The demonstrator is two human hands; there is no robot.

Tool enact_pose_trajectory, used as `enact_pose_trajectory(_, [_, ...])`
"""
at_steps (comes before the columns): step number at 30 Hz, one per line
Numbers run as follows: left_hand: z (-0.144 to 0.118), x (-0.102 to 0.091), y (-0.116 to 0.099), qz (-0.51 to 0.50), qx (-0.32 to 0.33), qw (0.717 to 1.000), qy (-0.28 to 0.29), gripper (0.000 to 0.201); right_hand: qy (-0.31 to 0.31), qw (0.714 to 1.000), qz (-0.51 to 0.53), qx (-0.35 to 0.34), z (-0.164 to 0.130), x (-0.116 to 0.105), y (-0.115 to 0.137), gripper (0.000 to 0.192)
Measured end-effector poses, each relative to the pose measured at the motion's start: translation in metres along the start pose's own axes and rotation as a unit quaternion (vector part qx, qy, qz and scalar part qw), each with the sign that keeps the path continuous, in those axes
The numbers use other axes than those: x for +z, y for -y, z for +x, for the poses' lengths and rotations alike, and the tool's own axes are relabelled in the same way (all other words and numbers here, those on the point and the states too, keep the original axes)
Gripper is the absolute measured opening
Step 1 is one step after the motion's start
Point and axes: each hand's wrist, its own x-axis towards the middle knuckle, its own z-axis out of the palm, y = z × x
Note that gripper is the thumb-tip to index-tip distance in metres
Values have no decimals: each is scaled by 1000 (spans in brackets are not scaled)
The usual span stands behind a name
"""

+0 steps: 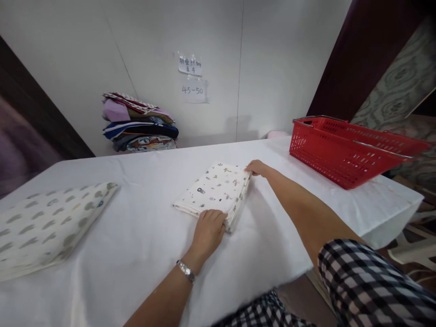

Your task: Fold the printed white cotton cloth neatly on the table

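Observation:
A folded white cloth with small printed figures [215,188] lies in the middle of the white-covered table [143,236]. My left hand [208,231] grips its near right corner, fingers curled over the edge. My right hand [258,167] pinches the cloth's far right corner. A watch sits on my left wrist. Both arms reach out from checked sleeves.
A second folded cloth with grey spots [47,222] lies at the table's left. A red plastic basket [344,147] stands at the far right corner. A stack of folded fabrics [139,122] rests against the back wall, under two paper notes [192,77].

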Motion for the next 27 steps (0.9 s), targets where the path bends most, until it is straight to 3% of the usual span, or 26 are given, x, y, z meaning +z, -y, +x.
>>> enact_pose_trajectory(4, [0,7,-5,7,1,999,42,26,-14,1000,-10,12,-2,5,-21,14])
enact_pose_trajectory(17, [0,5,-11,0,-2,999,43,30,-72,995,-62,-19,-3,15,-40,27])
enact_pose_trajectory(27, [-6,4,-14,-36,-7,999,24,30,-127,987,-59,-80,-17,5,-41,30])
